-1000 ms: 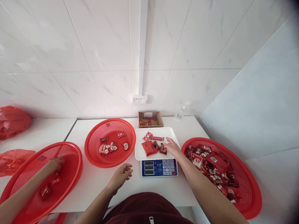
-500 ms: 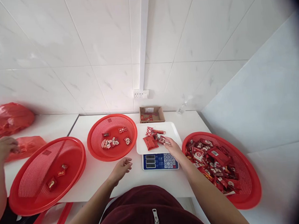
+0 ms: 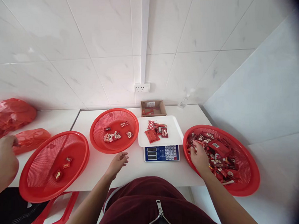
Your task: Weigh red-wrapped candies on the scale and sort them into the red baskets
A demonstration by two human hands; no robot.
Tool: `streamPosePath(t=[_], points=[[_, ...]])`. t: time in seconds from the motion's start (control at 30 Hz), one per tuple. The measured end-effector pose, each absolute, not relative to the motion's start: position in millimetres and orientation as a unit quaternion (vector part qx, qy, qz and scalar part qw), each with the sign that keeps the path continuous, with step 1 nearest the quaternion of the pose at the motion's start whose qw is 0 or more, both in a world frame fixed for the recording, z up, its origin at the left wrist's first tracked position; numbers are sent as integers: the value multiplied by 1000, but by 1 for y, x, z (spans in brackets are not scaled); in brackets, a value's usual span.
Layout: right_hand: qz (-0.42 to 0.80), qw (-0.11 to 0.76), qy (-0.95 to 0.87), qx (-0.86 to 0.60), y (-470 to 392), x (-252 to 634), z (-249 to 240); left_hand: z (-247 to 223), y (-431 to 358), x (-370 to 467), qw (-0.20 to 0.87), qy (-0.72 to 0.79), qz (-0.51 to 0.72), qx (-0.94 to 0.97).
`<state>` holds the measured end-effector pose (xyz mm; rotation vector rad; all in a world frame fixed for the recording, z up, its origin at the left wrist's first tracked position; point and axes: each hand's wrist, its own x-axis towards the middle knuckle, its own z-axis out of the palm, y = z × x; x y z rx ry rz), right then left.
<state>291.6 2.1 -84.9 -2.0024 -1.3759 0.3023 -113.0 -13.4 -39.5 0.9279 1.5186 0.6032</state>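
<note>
Head view: the person's right hand (image 3: 199, 157) reaches over the near-left rim of a heaped basket (image 3: 253, 178), its fingers bent among the red packets (image 3: 217, 162); a wrapper shows at the fingertips, yet whether it is gripped cannot be told. The left hand (image 3: 117, 165) is released, loosely curled with nothing in it, above the white table (image 3: 135, 168). Between the hands, and a little beyond them, stands the scale (image 3: 162, 153), its white pan (image 3: 174, 134) bearing a small cluster of wrapped sweets (image 3: 152, 136); the pan's right corner comes close to the heaped basket, leaving only a narrow gap, while a wider strip of tabletop separates the left hand from the scale. Just ahead of the left hand is the rim of a middle basket (image 3: 100, 127), and to that hand's left a third basket (image 3: 74, 151) overhangs the table's front edge. Beyond the pan, a cardboard box (image 3: 161, 108) sits near the wall. The right hand and wrist cover part of the heap, and lower packets are buried. The scale's displays are unreadable. Farther left, a co-worker's hand (image 3: 5, 151), its arm cut off by the picture's edge, overlaps a red bag (image 3: 33, 138); its grasp is unclear.
</note>
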Motion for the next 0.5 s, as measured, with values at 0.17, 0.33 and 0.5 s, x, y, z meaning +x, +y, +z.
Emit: streamPosePath(t=[0.17, 0.33, 0.5], points=[[45, 292, -582, -758, -22, 306, -115, -43, -14, -112, 596, 648, 250, 404], [36, 268, -582, -767, -30, 303, -122, -46, -13, -107, 604, 633, 245, 417], [11, 249, -605, -756, -31, 300, -123, -48, -14, -104, 583, 634, 245, 444]])
